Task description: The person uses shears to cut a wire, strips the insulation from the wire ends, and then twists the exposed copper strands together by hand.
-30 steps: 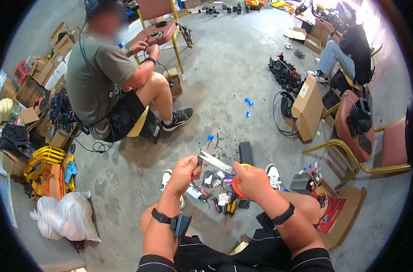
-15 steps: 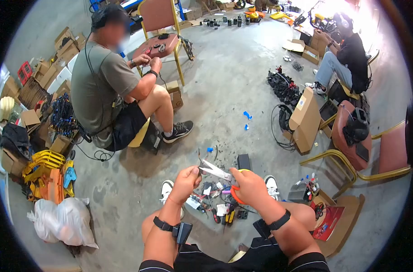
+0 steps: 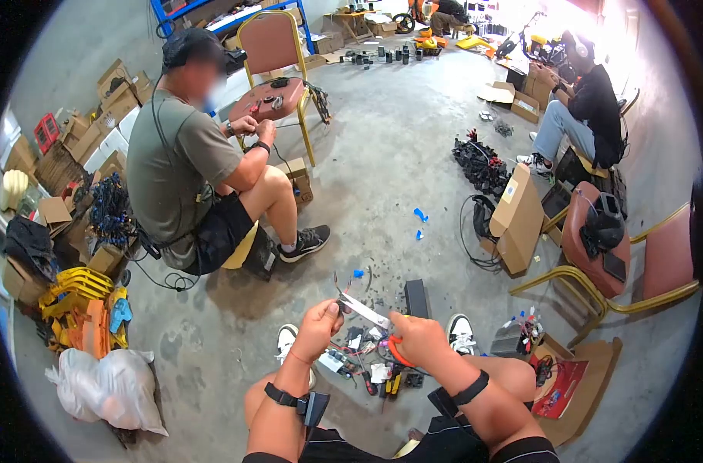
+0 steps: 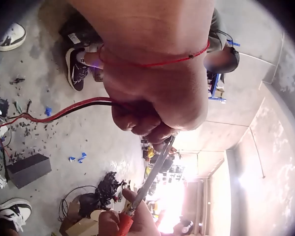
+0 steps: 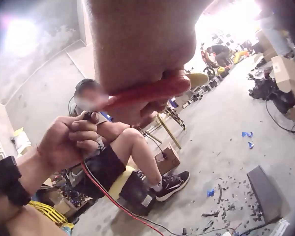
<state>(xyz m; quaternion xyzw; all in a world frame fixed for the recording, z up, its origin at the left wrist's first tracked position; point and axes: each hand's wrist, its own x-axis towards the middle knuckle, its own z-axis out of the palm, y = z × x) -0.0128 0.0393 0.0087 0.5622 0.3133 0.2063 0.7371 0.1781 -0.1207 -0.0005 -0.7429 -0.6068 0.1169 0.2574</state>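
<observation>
In my left hand [image 3: 316, 330] I grip a thin red and black wire [image 4: 64, 109], its length trailing out of the curled fingers toward the floor. My right hand [image 3: 419, 341] holds scissors by their orange-red handles [image 5: 150, 93]. The scissor blades [image 3: 364, 310] lie together and point left, their tips right at the left fingertips and the wire end standing up there. In the left wrist view the long blade [image 4: 155, 169] reaches up to the left fingers. The wire's end inside the left hand is hidden.
Between my shoes lie wire scraps, tools and a black box [image 3: 416, 299]. Blue scraps [image 3: 420, 216] lie farther out. A person [image 3: 204, 154] sits at left by a chair [image 3: 270, 46]; another [image 3: 583, 100] sits at far right. An open cardboard box [image 3: 598, 386] is near my right knee.
The scissor blades were spread apart half a second ago and are now together by the wire. Both hands stay close together. The head view has tilted slightly up.
</observation>
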